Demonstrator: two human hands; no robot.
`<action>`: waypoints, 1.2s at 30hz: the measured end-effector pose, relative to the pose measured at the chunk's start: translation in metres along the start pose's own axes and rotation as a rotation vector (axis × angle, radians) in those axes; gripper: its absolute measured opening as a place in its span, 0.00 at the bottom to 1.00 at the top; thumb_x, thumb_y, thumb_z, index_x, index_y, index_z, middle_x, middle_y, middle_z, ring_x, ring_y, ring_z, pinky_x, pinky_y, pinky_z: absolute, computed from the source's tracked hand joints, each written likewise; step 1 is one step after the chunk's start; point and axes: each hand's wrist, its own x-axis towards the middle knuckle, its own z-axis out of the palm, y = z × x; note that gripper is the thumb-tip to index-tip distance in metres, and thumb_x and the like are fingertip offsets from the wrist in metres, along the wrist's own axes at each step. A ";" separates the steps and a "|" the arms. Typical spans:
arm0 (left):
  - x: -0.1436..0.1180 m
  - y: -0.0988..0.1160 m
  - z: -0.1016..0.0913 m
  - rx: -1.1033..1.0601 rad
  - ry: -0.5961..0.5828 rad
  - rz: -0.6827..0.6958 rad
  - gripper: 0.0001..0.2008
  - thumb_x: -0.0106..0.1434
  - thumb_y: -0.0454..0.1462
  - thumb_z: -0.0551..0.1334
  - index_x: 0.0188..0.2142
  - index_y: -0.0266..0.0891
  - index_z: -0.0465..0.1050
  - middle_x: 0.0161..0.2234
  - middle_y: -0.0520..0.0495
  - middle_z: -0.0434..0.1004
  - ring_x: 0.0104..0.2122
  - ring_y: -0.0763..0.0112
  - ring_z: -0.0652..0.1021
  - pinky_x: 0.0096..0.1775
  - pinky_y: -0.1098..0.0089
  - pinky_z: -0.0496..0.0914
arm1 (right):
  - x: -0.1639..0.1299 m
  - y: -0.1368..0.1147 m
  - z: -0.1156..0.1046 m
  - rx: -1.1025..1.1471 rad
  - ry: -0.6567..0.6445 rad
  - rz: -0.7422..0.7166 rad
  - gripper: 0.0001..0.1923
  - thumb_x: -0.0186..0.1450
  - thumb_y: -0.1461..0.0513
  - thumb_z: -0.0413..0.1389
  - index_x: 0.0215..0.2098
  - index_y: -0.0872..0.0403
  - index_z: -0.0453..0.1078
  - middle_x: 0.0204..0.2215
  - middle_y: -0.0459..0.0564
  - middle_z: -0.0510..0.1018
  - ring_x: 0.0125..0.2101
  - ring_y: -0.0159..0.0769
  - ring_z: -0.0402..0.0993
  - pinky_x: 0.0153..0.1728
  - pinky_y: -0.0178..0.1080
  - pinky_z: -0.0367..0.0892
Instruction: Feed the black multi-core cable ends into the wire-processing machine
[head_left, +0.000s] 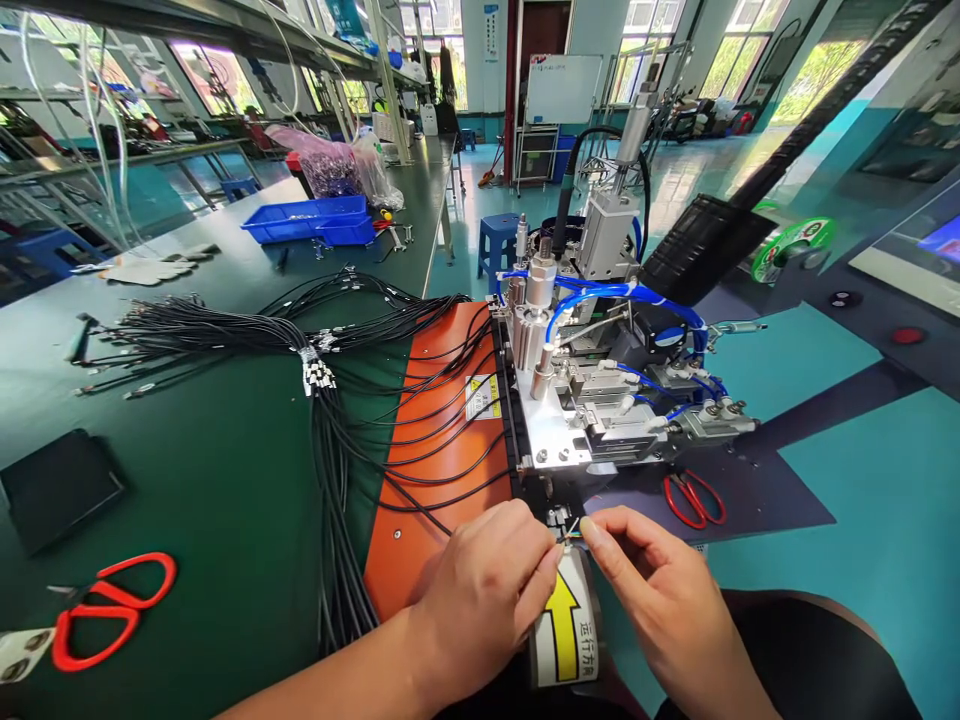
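Note:
My left hand (495, 580) is closed with its fingertips pinched on the end of a black cable, most of which the hand hides. Short thin wires (572, 531) stick out from that end. On the other side, my right hand (667, 590) has its thumb and forefinger pinched at the wire tips. Just below the fingers is a white roller-like part with a yellow arrow label (566, 625). Ahead stands a metal machine (600, 400) with pneumatic cylinders and blue air tubes. Several black cables (450, 460) run across an orange plate (435, 390) to the machine's edge.
A large bundle of black cables (330, 500) lies on the green bench. Red-handled scissors (112, 610) and a black tray (60, 490) are at left. Red-handled snips (694, 498) lie right of the machine. A blue bin (311, 220) and gloves (150, 267) sit farther back.

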 end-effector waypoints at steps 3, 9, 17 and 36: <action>0.000 0.000 -0.001 -0.012 -0.012 -0.037 0.13 0.73 0.36 0.52 0.34 0.36 0.72 0.30 0.47 0.68 0.32 0.69 0.67 0.34 0.67 0.62 | 0.003 0.003 0.003 0.109 -0.012 0.039 0.22 0.66 0.45 0.55 0.46 0.52 0.74 0.35 0.49 0.77 0.38 0.40 0.72 0.37 0.35 0.68; 0.000 0.001 -0.004 -0.087 -0.005 -0.040 0.10 0.72 0.35 0.53 0.42 0.38 0.74 0.33 0.47 0.69 0.34 0.69 0.69 0.37 0.68 0.66 | 0.005 0.009 0.005 0.245 -0.041 0.100 0.24 0.65 0.44 0.56 0.48 0.53 0.72 0.32 0.48 0.74 0.31 0.36 0.68 0.31 0.35 0.67; 0.002 0.002 -0.002 -0.053 -0.029 -0.052 0.12 0.72 0.35 0.53 0.42 0.38 0.76 0.32 0.47 0.68 0.32 0.70 0.69 0.35 0.68 0.68 | 0.001 0.000 0.005 0.054 -0.014 -0.010 0.19 0.69 0.46 0.51 0.43 0.51 0.71 0.32 0.47 0.75 0.33 0.35 0.70 0.34 0.34 0.67; 0.002 -0.006 -0.003 -0.183 -0.004 -0.093 0.15 0.68 0.29 0.56 0.52 0.40 0.73 0.39 0.45 0.72 0.39 0.68 0.73 0.41 0.68 0.71 | 0.014 0.011 0.009 0.153 0.024 0.031 0.21 0.68 0.45 0.53 0.45 0.52 0.73 0.32 0.48 0.77 0.33 0.37 0.71 0.34 0.35 0.67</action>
